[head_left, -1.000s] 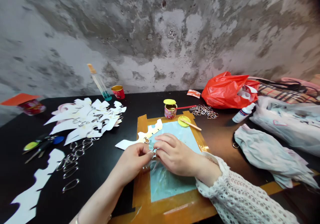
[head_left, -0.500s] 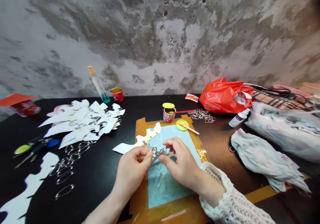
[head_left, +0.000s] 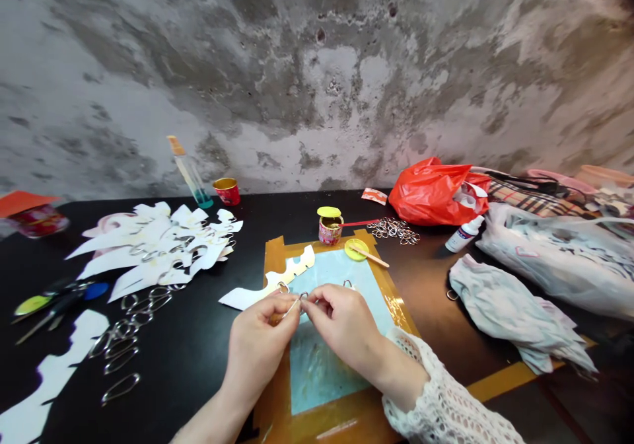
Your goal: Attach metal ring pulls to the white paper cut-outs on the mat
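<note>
Over the pale blue sheet (head_left: 327, 365), my left hand (head_left: 262, 338) is closed in a pinch on a thin stick. My right hand (head_left: 341, 318) meets it at the fingertips, pinching a small metal ring (head_left: 304, 295) that sits between the two hands. Another small metal loop (head_left: 348, 283) shows just above my right hand. A white notched card (head_left: 242, 298) with yellowish patches lies at the sheet's upper left, a metal loop (head_left: 282, 287) at its edge. Behind the sheet stands a small open tin (head_left: 329, 230), and a flat wooden stick (head_left: 374, 258) rests on a yellow lid (head_left: 356, 250).
On the left are piled white cards (head_left: 148, 252), metal loops (head_left: 121, 345), scissors (head_left: 54, 308) and a red cup (head_left: 226, 191). To the right lie more loops (head_left: 396, 230), a red bag (head_left: 430, 193), a small bottle (head_left: 464, 234) and a crumpled cloth (head_left: 515, 312).
My right hand has moved left and its fingers have closed together at the ring by my left fingertips. The whole view has shifted slightly.
</note>
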`<action>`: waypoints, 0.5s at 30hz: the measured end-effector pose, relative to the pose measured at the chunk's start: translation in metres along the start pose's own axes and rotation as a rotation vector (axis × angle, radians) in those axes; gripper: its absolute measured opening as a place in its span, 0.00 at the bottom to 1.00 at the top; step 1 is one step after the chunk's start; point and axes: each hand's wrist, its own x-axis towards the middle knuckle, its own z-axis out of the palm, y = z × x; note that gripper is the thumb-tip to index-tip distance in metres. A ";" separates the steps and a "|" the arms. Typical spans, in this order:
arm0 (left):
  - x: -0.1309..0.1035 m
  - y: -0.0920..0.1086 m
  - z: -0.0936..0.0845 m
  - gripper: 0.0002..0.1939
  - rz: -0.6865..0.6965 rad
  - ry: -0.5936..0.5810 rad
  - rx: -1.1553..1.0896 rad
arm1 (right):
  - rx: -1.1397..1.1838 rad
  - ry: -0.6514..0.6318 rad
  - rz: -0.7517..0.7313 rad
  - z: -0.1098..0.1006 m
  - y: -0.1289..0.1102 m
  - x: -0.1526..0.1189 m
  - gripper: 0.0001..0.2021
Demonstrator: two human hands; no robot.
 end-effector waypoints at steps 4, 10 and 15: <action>0.001 -0.005 0.001 0.09 0.025 0.044 0.022 | -0.113 -0.031 0.023 -0.002 -0.007 0.003 0.06; 0.002 -0.010 0.002 0.10 -0.011 0.060 0.039 | -0.334 -0.011 -0.033 0.006 -0.006 0.004 0.07; 0.002 -0.008 0.004 0.11 -0.059 0.047 0.007 | -0.294 0.037 -0.073 0.011 -0.003 0.001 0.07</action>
